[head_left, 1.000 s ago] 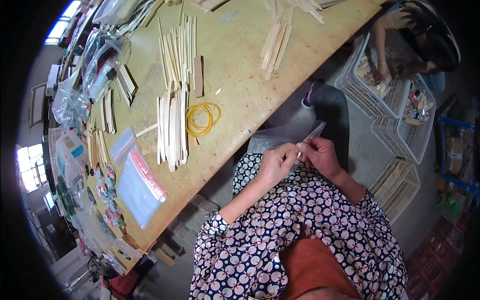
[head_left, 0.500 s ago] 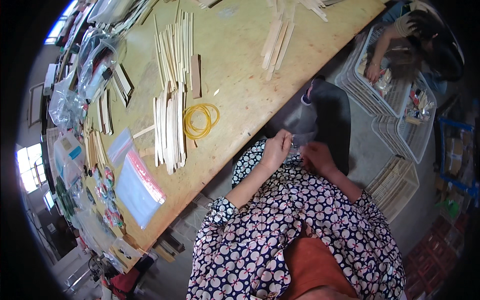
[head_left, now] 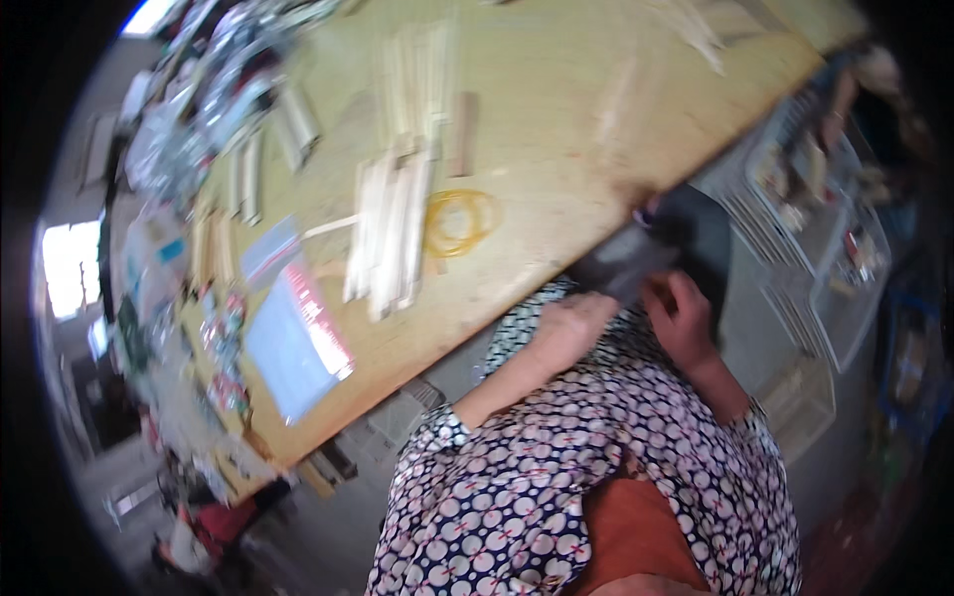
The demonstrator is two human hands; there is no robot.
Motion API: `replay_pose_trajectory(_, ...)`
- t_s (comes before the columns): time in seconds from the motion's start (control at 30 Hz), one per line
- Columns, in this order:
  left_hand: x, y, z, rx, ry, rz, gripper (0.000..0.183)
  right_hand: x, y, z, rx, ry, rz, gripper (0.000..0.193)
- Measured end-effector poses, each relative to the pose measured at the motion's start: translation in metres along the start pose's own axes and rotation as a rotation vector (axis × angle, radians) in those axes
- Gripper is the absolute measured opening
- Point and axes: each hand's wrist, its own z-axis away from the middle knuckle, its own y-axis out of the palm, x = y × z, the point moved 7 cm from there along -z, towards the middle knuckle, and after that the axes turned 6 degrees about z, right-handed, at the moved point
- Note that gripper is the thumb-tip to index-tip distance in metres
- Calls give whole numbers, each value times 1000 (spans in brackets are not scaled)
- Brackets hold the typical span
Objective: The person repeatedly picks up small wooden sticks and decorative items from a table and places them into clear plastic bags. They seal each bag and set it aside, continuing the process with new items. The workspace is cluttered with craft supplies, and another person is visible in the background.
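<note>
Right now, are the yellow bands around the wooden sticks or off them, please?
Off: the yellow bands lie in rings beside the wooden sticks.

Free tabletop [head_left: 522, 238] between left hand [head_left: 574, 326] and yellow bands [head_left: 434, 226]; wooden sticks [head_left: 388, 233] and plastic bags [head_left: 293, 343] in the way beyond.

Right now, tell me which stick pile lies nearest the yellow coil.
The wide-stick pile, immediately left of the yellow coil. The thin-stick pile lies past its upper end, and the others sit farther off.
</note>
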Motion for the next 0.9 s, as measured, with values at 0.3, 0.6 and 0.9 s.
replay_pose_trajectory(0.3, -10, -63, 26, 40, -194, -94, 21, 23, -5, -16, 355, -452, 359, 18)
replay_pose_trajectory(0.6, 31, -314, 52, -294, -659, 6, 23, 49, -2, -22, 211, -563, 516, 10)
replay_pose_trajectory(0.9, 285, -529, 182, -618, -1038, -683, 31, -1, 7, -36, 258, -469, 738, 4)
